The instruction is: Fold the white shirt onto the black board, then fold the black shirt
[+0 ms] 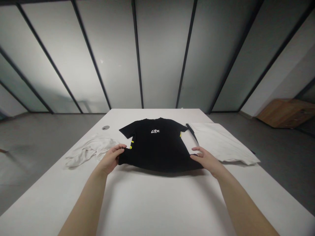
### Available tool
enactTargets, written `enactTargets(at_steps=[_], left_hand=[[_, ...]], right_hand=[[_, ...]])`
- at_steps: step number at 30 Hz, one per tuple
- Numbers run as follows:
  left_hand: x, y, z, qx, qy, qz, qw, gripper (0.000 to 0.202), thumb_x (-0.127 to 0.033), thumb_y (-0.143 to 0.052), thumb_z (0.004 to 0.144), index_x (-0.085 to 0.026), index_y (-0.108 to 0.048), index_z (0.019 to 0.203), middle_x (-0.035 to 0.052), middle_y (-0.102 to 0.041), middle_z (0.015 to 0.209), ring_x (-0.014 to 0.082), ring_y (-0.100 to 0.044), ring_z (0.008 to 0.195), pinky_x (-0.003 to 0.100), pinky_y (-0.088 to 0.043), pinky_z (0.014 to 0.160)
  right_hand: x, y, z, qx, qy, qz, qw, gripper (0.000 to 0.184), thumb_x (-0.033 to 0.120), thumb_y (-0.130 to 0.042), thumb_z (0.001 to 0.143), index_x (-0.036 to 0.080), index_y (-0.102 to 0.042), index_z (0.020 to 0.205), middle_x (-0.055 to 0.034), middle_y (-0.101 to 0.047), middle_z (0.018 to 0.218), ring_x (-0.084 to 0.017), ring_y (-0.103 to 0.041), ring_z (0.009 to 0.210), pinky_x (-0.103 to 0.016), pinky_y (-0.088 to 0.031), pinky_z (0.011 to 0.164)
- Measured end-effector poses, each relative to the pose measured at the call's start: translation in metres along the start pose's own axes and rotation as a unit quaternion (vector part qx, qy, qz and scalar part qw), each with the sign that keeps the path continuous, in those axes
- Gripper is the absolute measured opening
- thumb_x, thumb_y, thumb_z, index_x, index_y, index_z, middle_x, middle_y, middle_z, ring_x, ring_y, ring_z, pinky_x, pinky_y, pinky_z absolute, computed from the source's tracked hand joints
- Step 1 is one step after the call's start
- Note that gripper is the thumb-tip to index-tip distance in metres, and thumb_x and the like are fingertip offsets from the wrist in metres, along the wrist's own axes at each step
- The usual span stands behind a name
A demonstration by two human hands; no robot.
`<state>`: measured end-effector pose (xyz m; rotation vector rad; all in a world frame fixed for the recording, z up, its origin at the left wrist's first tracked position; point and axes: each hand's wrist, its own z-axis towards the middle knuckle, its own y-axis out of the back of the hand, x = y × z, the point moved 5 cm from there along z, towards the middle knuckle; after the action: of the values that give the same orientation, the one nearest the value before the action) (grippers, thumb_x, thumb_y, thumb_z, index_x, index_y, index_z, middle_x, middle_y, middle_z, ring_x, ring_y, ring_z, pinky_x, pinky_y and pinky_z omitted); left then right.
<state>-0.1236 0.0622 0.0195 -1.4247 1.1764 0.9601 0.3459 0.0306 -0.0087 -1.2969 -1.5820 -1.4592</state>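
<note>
A black T-shirt lies spread on the white table, collar away from me, with a small white "LIFE" print on its chest and yellow marks along its sides. My left hand pinches the hem's left corner. At the opposite corner, my right hand grips the hem between fingers and thumb. The hem bows slightly between my hands, and a soft shadow lies under it.
A crumpled white cloth lies left of the shirt, and a flat white garment lies to its right, partly under the black sleeve. A round grommet sits in the tabletop. Beyond the table are frosted glass panels and a wooden cabinet.
</note>
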Motion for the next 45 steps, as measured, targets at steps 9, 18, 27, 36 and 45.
enactTargets(at_steps=[9, 18, 27, 36, 45], left_hand=[[0.022, 0.011, 0.015, -0.046, 0.044, 0.002, 0.998, 0.052, -0.036, -0.089, 0.071, -0.023, -0.063, 0.115, -0.0039, -0.066, 0.074, 0.0149, -0.066, 0.063, 0.021, -0.046, 0.052], [0.025, 0.004, 0.006, 0.034, 0.11, -0.054, 0.992, 0.052, -0.02, -0.093, 0.069, -0.022, -0.065, 0.113, 0.0019, -0.075, 0.087, 0.0168, -0.074, 0.076, 0.025, -0.059, 0.07], [0.013, 0.008, 0.004, 0.005, 0.079, -0.041, 0.996, 0.048, -0.031, -0.093, 0.071, -0.024, -0.063, 0.108, -0.0045, -0.068, 0.075, 0.0135, -0.067, 0.061, 0.02, -0.051, 0.052], [0.006, 0.008, -0.02, 0.162, 0.068, 0.09, 0.98, 0.032, -0.024, -0.087, 0.067, -0.023, -0.066, 0.092, -0.0041, -0.063, 0.073, 0.0111, -0.058, 0.054, 0.017, -0.042, 0.044], [0.0, 0.0, -0.027, 0.245, 0.014, 0.105, 0.964, 0.034, -0.04, -0.09, 0.066, -0.019, -0.068, 0.079, -0.0006, -0.063, 0.067, 0.0111, -0.057, 0.053, 0.019, -0.04, 0.047]], right_hand=[[-0.01, 0.007, 0.012, -0.094, 0.017, -0.02, 0.995, 0.041, 0.05, -0.072, 0.077, 0.025, -0.058, 0.106, 0.0039, -0.064, 0.066, -0.018, -0.058, 0.056, -0.028, -0.04, 0.054], [-0.006, 0.002, 0.008, -0.085, 0.012, -0.018, 0.996, 0.032, 0.046, -0.062, 0.084, 0.025, -0.061, 0.108, -0.0022, -0.072, 0.075, -0.021, -0.063, 0.06, -0.029, -0.044, 0.054], [0.008, -0.006, -0.004, -0.088, -0.04, 0.071, 0.993, 0.031, 0.049, -0.056, 0.091, 0.027, -0.06, 0.112, 0.0098, -0.039, 0.053, -0.013, -0.037, 0.039, -0.022, -0.023, 0.037], [0.02, 0.002, -0.022, 0.127, -0.001, 0.198, 0.972, 0.048, 0.05, -0.086, 0.073, 0.03, -0.065, 0.111, 0.008, -0.054, 0.065, -0.01, -0.049, 0.044, -0.021, -0.037, 0.042], [0.028, 0.001, -0.028, 0.149, 0.055, 0.193, 0.968, 0.038, 0.056, -0.079, 0.078, 0.024, -0.064, 0.093, 0.0029, -0.06, 0.067, -0.014, -0.057, 0.053, -0.025, -0.044, 0.048]])
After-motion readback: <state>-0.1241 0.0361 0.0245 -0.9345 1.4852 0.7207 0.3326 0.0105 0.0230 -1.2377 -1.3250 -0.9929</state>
